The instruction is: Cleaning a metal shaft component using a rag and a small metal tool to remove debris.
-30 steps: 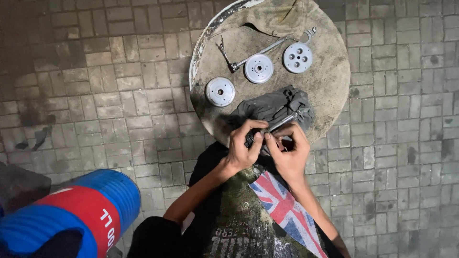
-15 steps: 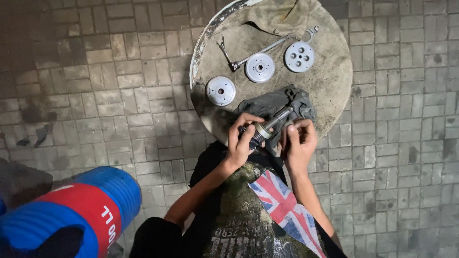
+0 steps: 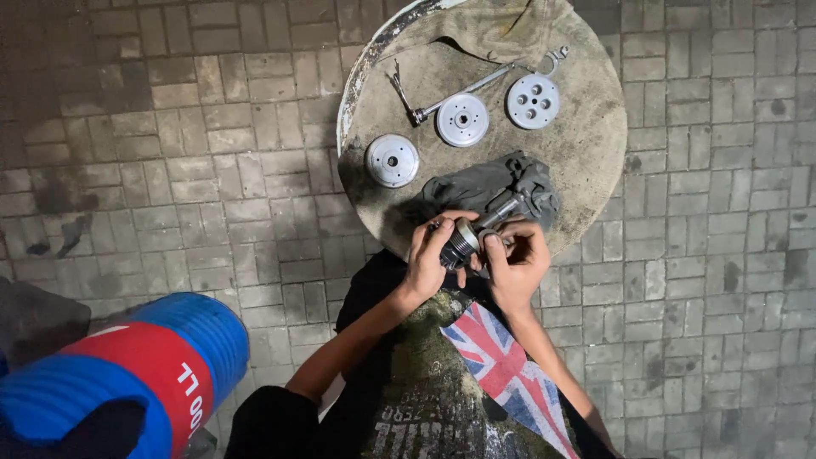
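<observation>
Floor: grey paving bricks [image 3: 170, 170] laid in rows, stained dark in patches, dimly lit toward the edges.
Tabletop: a round, worn, dusty tabletop [image 3: 595, 144] with a pale chipped rim along its left edge, standing on the bricks right in front of the person.
Discs: three flat round metal discs. One [image 3: 392, 160] lies at the left of the tabletop, one [image 3: 462, 119] in the middle, and one with holes [image 3: 533, 100] at the upper right.
Tools: a long thin metal wrench [image 3: 476, 85] lies slanted between the middle disc and the holed disc, its ring end at the upper right.
Rags: two. A tan cloth [image 3: 501, 30] is bunched at the far edge, and a grey rag [image 3: 489, 183] is crumpled at the near edge, just beyond the hands.
Held part: one small metal cylinder with a shaft [image 3: 476, 234], tilted, its shaft pointing toward the grey rag, held over the near rim of the tabletop.
Left hand: the left hand [image 3: 432, 259] is curled around the thick round end of the cylinder, gripping it.
Right hand: the right hand [image 3: 514, 259] is closed about the shaft side of the same part, fingers bent over it.
Nearby: one blue barrel with a red band [image 3: 127, 374] lies on its side at the lower left, well apart from the tabletop.
In the way: the hands hide most of the cylinder's underside, and the grey rag covers the tabletop beneath it.
</observation>
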